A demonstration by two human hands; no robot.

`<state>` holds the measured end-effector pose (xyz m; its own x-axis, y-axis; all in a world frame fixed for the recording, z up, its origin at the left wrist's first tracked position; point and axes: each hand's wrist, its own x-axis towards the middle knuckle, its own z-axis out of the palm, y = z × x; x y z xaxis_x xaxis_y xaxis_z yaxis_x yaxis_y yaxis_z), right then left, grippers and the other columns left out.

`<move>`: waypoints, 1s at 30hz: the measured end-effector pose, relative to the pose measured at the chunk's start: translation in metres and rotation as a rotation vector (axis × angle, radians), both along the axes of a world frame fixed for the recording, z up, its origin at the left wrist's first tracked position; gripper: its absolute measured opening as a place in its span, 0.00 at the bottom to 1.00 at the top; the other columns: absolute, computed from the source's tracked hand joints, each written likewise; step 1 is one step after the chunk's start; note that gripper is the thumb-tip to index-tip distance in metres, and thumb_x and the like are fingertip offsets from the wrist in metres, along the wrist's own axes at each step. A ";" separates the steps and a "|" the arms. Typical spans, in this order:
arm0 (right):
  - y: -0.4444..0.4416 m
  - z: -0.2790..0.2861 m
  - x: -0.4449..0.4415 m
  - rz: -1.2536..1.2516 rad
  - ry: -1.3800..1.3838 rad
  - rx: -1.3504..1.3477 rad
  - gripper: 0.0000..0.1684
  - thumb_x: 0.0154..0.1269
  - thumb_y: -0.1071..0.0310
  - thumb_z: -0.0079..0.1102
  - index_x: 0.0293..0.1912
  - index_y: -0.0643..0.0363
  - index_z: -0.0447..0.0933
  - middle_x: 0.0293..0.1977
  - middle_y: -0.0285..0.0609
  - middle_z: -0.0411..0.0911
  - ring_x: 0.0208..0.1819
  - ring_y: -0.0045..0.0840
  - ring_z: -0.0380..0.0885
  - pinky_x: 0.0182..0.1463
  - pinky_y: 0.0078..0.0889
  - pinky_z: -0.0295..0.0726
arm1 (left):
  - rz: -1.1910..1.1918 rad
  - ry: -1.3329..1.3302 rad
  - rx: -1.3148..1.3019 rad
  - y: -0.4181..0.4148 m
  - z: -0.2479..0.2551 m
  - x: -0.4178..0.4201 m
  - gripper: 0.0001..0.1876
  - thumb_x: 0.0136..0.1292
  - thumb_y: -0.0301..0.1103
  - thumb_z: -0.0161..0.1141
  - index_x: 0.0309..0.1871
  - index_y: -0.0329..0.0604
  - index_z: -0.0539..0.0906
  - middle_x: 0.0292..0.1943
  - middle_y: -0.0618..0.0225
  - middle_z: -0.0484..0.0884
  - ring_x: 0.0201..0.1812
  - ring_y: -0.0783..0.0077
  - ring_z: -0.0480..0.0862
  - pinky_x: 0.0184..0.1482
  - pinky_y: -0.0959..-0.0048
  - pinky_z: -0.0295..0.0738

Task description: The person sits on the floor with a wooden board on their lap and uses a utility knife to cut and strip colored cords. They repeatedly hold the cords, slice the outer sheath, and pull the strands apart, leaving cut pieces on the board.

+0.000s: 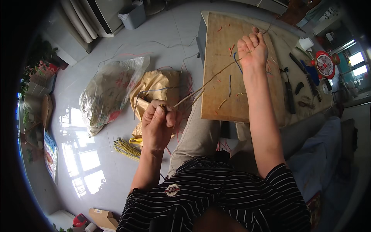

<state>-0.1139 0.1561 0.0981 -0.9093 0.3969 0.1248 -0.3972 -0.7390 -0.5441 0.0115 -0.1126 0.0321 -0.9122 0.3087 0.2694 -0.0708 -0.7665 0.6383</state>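
Observation:
A thin brown wire or cord (221, 71) runs taut from my left hand (158, 124) up to my right hand (253, 53). Its lower part doubles into a narrow bend beside the near left edge of the wooden board (216, 98). My left hand is closed on one end over the floor, thumb on top, with a small brownish bit showing at the fingers. Above the board, my right hand grips the other end in a fist, and a short tail sticks out past it. Orange, blue and yellow scraps of wire insulation (230, 85) lie on the board.
Right of the board are a knife (298, 62), dark-handled tools (289, 97) and a red fan (324, 65). On the floor at left sit a filled clear plastic bag (107, 90), a tan woven sack (159, 81) and a bundle of yellow and grey wires (127, 148). Loose wires trail nearby.

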 end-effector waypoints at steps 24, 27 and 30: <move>0.067 0.070 0.207 -0.235 0.518 0.235 0.17 0.75 0.60 0.31 0.49 0.58 0.68 0.14 0.27 0.49 0.13 0.11 0.48 0.20 0.16 0.51 | 0.258 1.077 -1.466 0.030 -0.002 -0.016 0.33 0.53 0.54 0.63 0.50 0.34 0.68 0.21 0.61 0.77 0.21 0.60 0.79 0.23 0.67 0.75; 0.081 0.045 0.250 -0.334 0.458 0.215 0.17 0.75 0.60 0.29 0.48 0.59 0.66 0.14 0.27 0.49 0.13 0.12 0.48 0.20 0.16 0.53 | 0.146 1.387 -1.584 0.056 -0.004 -0.018 0.32 0.54 0.55 0.61 0.50 0.35 0.67 0.19 0.63 0.77 0.19 0.59 0.78 0.21 0.68 0.74; 0.106 0.008 0.287 -0.536 0.379 0.192 0.16 0.75 0.60 0.30 0.47 0.58 0.66 0.14 0.28 0.50 0.14 0.12 0.49 0.20 0.17 0.53 | 0.138 1.457 -1.322 0.079 -0.008 -0.028 0.30 0.55 0.52 0.62 0.49 0.37 0.68 0.21 0.62 0.78 0.19 0.61 0.79 0.21 0.68 0.74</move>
<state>0.1732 0.2619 0.1060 -0.4727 0.7194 0.5089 -0.8705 -0.2913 -0.3967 -0.0164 -0.0334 0.0242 -0.2804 0.8686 0.4086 0.9532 0.2016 0.2254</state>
